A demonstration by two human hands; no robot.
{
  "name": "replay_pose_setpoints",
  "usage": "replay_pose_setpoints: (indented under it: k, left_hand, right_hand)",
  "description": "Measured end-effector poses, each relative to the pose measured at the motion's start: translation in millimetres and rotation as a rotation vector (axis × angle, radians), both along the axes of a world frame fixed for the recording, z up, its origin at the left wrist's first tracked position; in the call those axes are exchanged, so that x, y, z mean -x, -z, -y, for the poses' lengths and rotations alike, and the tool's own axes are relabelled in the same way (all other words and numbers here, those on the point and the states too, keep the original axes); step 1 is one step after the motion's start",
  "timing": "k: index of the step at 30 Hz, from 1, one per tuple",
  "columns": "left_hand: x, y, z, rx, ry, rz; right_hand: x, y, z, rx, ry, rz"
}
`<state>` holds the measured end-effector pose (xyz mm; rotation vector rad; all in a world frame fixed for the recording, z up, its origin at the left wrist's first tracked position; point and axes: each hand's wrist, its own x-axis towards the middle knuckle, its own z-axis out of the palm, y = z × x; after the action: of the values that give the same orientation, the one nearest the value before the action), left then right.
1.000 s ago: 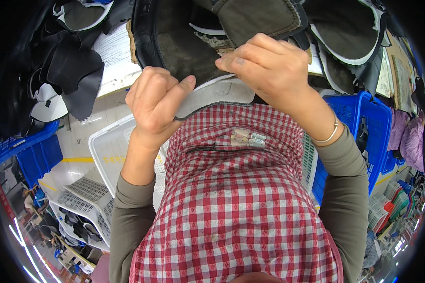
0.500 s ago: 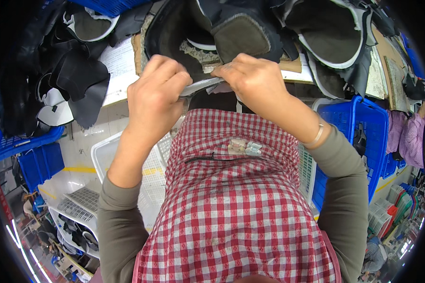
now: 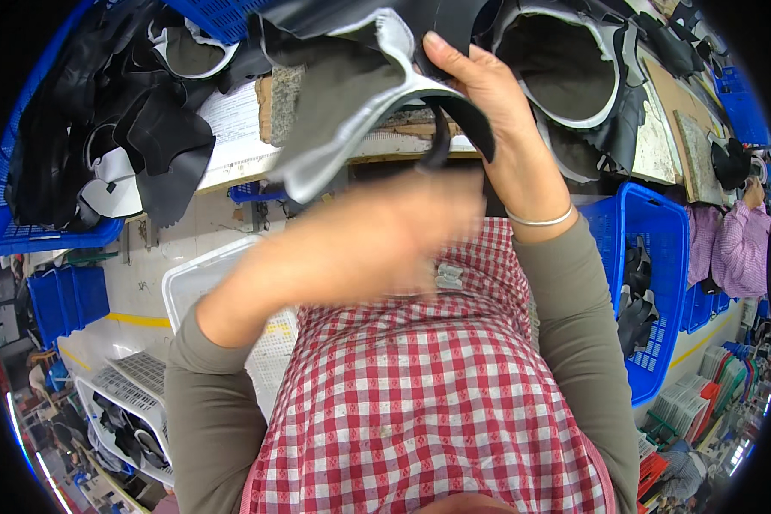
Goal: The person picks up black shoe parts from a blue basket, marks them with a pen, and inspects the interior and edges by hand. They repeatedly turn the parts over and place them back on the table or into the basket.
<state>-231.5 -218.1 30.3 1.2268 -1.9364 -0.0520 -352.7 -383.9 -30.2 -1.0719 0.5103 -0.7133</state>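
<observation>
My right hand (image 3: 507,111) grips a black leather boot upper (image 3: 343,81) with a grey-brown lining and white edging. Its thumb points up along the outside, and the other fingers are mostly hidden behind the piece. The upper hangs tilted over the bench's near edge, its white rim facing me. Below it, in front of my apron, my left hand (image 3: 377,236) is smeared by motion, so its fingers cannot be made out. Just right of my right hand, another upper with white edging (image 3: 612,107) lies on the bench.
A heap of black leather pieces (image 3: 163,128) fills a blue crate at the left. A blue basket (image 3: 672,248) with dark pieces stands right of me, and a white crate (image 3: 176,278) sits low on the left. Farther right, a person in a pink sleeve (image 3: 741,244) is at work.
Both hands were pinching the white edge together. My left hand has come off it and swung down and right. My right hand has risen with the upper, which has opened toward me.
</observation>
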Motion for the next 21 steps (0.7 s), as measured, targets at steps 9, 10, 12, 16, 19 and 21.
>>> replay_pose_setpoints:
  k: [9, 10, 12, 16, 19, 21]
  left_hand:
    - [-43, 67, 45, 0.091, -0.073, 0.558]
    - [-43, 75, 51, 0.075, -0.121, 0.634]
    - [-41, 82, 55, 0.048, -0.201, 0.738]
    - [-23, 60, 49, -0.275, -0.066, 0.630]
    - [-12, 34, 39, 0.318, -0.146, 0.332]
    - [-23, 23, 40, 0.379, -0.307, 0.486]
  right_hand:
    - [17, 56, 4, -0.318, -0.243, 0.403]
    - [11, 65, 12, -0.377, -0.253, 0.404]
    - [-3, 72, 24, -0.444, -0.075, 0.223]
    - [-11, 33, 9, -0.417, -0.068, 0.224]
    - [8, 2, -43, 0.331, -0.060, 0.154]
    - [7, -2, -55, 0.006, 0.038, 0.038]
